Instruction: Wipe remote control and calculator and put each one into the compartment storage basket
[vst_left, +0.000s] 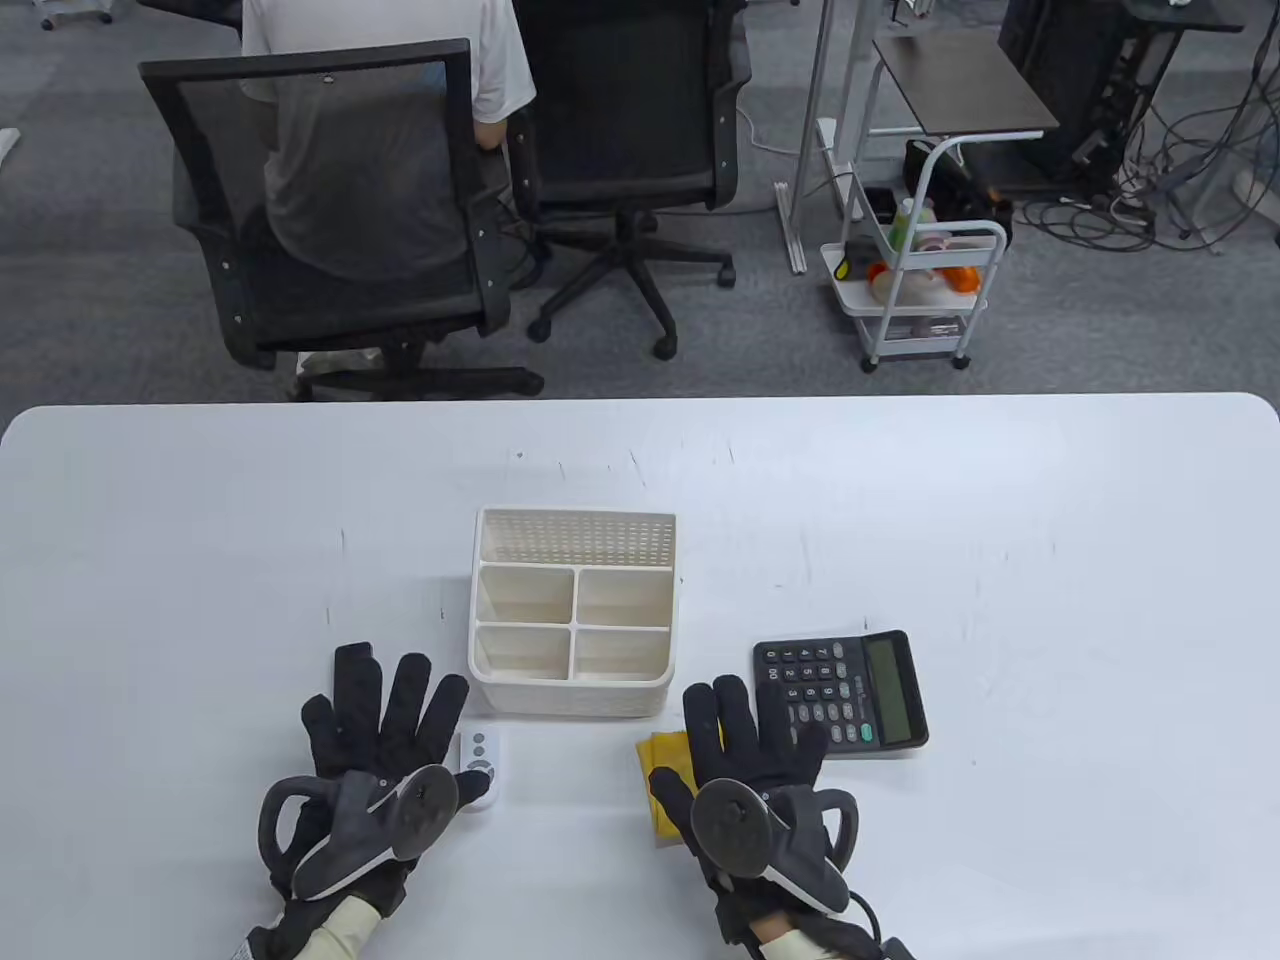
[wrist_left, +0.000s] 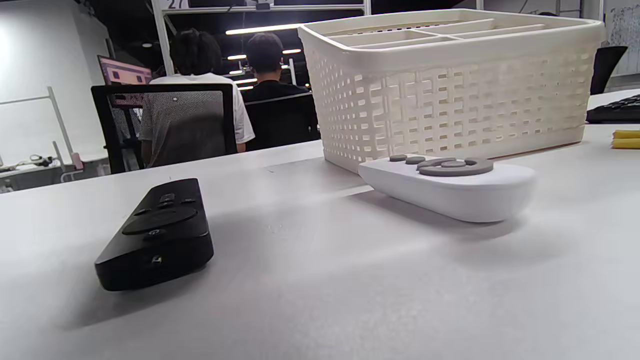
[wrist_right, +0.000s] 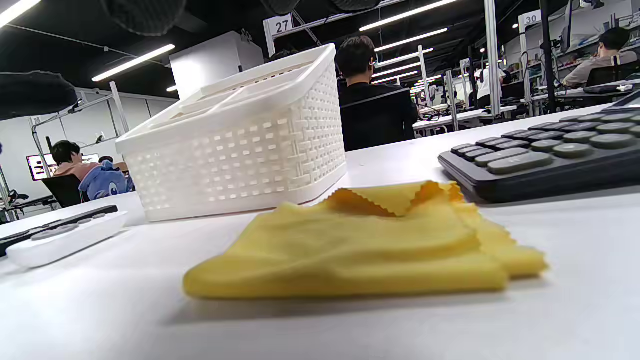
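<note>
A cream compartment basket (vst_left: 573, 690) stands at the table's middle, its compartments bare. My left hand (vst_left: 385, 715) is spread flat with straight fingers just left of it and holds nothing. It hides a black remote (wrist_left: 157, 235) in the table view. A white remote (vst_left: 480, 765) (wrist_left: 450, 187) lies beside that hand, in front of the basket. My right hand (vst_left: 750, 735) is also flat and open, over a folded yellow cloth (vst_left: 662, 790) (wrist_right: 360, 245). The dark calculator (vst_left: 840, 695) (wrist_right: 550, 155) lies just right of that hand.
The white table (vst_left: 1050, 560) stretches bare to both sides and behind the basket. Beyond its far edge stand two black office chairs (vst_left: 330, 210), one with a person seated, and a small white cart (vst_left: 920, 290).
</note>
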